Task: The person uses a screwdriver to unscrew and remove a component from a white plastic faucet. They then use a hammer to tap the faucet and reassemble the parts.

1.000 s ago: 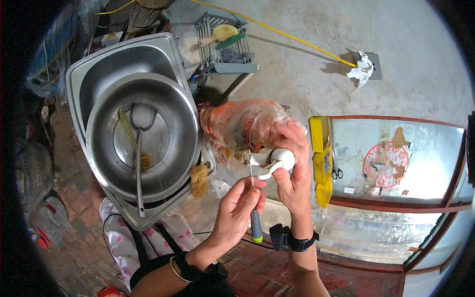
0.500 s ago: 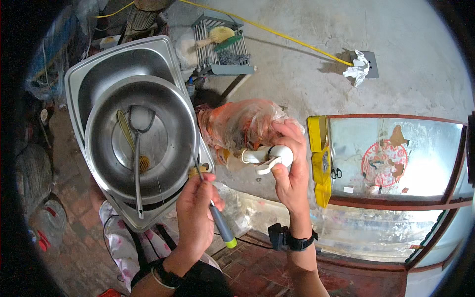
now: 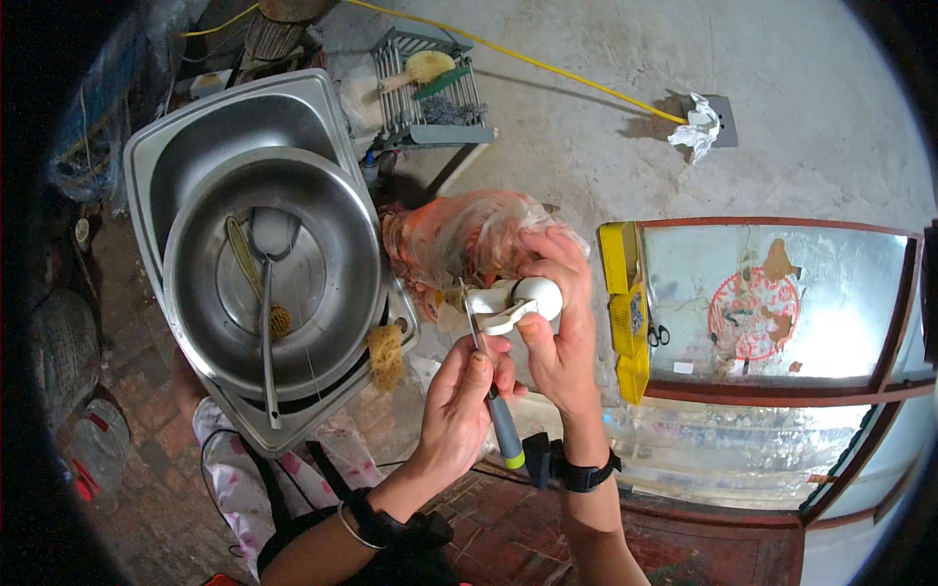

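Note:
My right hand (image 3: 559, 327) grips a white plastic tap (image 3: 536, 298) with a lever, its fingers closed round the back and the thumb on the lever side. My left hand (image 3: 459, 396) holds a slim tool (image 3: 505, 430) with a grey handle and lime-green end. The tool's narrow metal part points up beside the tap's open end, where it appears to touch; I cannot tell whether it is a knife or a screwdriver. Behind the tap is an orange bundle wrapped in clear plastic (image 3: 469, 234).
To the left, a large steel basin (image 3: 186, 278) holding a ladle (image 3: 271, 337) and a brush (image 3: 280, 317) sits on a steel sink (image 3: 142, 161). A sponge (image 3: 385, 356) lies at the sink's corner. A yellow holder (image 3: 630, 376) hangs beside the window (image 3: 674, 293); a wire rack (image 3: 440, 137) stands behind.
My left hand has moved right and slightly down, bringing the tool from the basin's edge to the tap's open end. The tap has shifted slightly left and up in my right hand.

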A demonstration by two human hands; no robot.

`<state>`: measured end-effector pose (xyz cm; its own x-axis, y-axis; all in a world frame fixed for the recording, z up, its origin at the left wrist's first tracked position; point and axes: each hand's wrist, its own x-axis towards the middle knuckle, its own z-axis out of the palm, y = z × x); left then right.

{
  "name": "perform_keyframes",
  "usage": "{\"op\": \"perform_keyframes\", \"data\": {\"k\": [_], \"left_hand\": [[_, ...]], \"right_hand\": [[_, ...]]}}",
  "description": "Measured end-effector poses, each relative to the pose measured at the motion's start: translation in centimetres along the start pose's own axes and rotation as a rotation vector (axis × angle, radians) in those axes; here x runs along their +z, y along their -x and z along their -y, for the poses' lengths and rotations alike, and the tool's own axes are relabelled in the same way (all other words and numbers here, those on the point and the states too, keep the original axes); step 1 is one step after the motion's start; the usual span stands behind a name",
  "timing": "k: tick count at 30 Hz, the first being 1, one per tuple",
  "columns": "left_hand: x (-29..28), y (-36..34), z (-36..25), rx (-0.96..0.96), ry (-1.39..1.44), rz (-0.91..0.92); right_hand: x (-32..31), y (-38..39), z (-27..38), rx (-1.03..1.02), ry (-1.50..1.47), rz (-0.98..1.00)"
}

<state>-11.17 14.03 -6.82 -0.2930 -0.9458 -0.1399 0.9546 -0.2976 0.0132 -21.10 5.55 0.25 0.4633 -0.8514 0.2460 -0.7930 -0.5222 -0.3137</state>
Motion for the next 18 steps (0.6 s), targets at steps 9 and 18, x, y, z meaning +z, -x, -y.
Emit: {"op": "perform_keyframes", "data": {"k": [9, 18], "left_hand": [[-0.3, -0.2, 1.2, 0.117, -0.005, -0.013], [1.0, -0.9, 2.4, 0.205, -0.068, -0.064]], "right_hand": [[-1.5, -0.8, 0.6, -0.022, 0.006, 0.173], [-2.3, -1.1, 1.1, 0.101, -0.045, 0.266]]}}
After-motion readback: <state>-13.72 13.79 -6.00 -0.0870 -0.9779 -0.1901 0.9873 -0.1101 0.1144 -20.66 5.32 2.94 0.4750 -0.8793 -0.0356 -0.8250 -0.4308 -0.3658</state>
